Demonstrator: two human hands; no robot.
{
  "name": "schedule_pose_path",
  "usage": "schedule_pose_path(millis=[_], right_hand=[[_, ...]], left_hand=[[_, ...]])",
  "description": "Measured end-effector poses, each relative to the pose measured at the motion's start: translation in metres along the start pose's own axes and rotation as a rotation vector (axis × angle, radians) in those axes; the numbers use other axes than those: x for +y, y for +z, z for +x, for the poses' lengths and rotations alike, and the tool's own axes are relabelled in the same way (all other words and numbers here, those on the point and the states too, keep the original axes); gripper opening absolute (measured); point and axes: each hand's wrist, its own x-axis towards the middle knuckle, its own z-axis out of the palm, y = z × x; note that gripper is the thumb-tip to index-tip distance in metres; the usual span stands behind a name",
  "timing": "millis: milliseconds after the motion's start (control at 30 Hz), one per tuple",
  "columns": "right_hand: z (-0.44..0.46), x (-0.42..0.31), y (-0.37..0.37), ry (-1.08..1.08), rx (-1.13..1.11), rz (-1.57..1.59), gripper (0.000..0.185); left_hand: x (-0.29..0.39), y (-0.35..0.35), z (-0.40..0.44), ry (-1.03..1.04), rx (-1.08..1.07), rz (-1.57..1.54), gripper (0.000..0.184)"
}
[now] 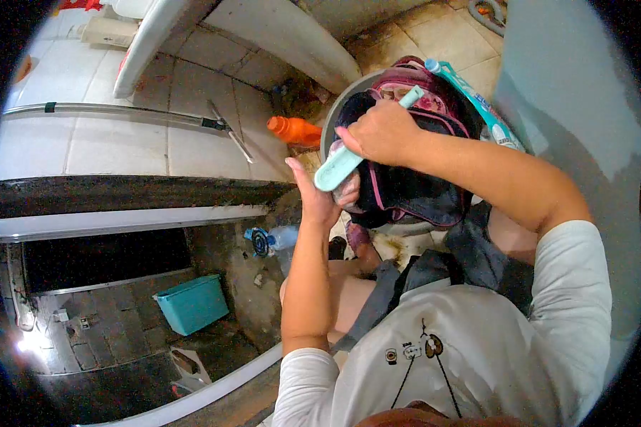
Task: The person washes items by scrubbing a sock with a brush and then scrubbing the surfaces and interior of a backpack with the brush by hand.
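My right hand (pixel 386 132) is closed around a mint-green scrub brush (pixel 340 168), with one end of the handle sticking out above the fist. The brush's broad end lies over my left hand (pixel 326 198), whose thumb is raised and whose fingers curl around something pale and partly hidden under the brush. The bristles do not show. Below and beside both hands, a black backpack (pixel 420 181) with pink piping and a pink patterned panel fills a round grey tub (pixel 329 122).
An orange bottle (pixel 295 131) lies left of the tub, and a teal-and-white detergent pack (pixel 477 103) leans at its right. A clear plastic bottle (pixel 283 236) is by my left forearm. Also here are a squeegee pole (pixel 135 108), a teal bin (pixel 192 304) and a grey wall (pixel 577 92).
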Motion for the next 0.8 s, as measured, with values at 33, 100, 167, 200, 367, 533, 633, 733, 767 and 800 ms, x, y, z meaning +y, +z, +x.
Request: schedule_pose_path(millis=[33, 100, 167, 200, 367, 533, 633, 733, 767, 800], right_hand=[[-0.001, 0.006, 0.005, 0.005, 0.0, 0.006, 0.026], [0.002, 0.033, 0.01, 0.159, 0.098, -0.178, 0.035], [0.0, 0.034, 0.011, 0.223, 0.054, -0.147, 0.035], [0.001, 0.014, 0.004, 0.125, 0.037, -0.119, 0.036], [-0.001, 0.029, 0.012, 0.069, 0.046, -0.132, 0.026], [0.0, -0.001, -0.003, -0.058, -0.005, -0.021, 0.023], [-0.003, 0.021, 0.005, 0.036, -0.077, -0.042, 0.023], [-0.002, 0.039, 0.006, 0.096, -0.042, -0.15, 0.025], [-0.003, 0.026, 0.007, 0.102, -0.049, -0.158, 0.027], [-0.003, 0.01, -0.006, -0.013, -0.015, -0.155, 0.03]], left_hand=[[0.0, -0.001, 0.0, -0.007, 0.003, 0.003, 0.1], [-0.001, 0.0, 0.003, 0.0, 0.013, 0.001, 0.099], [0.001, 0.005, 0.003, -0.008, -0.011, 0.013, 0.098], [0.001, 0.001, 0.004, -0.01, -0.029, 0.015, 0.099], [-0.001, 0.001, 0.003, -0.021, 0.052, 0.039, 0.098], [-0.002, 0.001, 0.002, -0.074, 0.062, -0.026, 0.099], [0.001, 0.005, 0.003, -0.028, 0.102, -0.024, 0.098], [-0.004, -0.003, 0.006, -0.04, -0.045, 0.008, 0.098], [-0.005, -0.003, 0.004, -0.036, -0.047, 0.005, 0.098], [-0.002, 0.003, 0.001, -0.064, 0.059, -0.006, 0.099]])
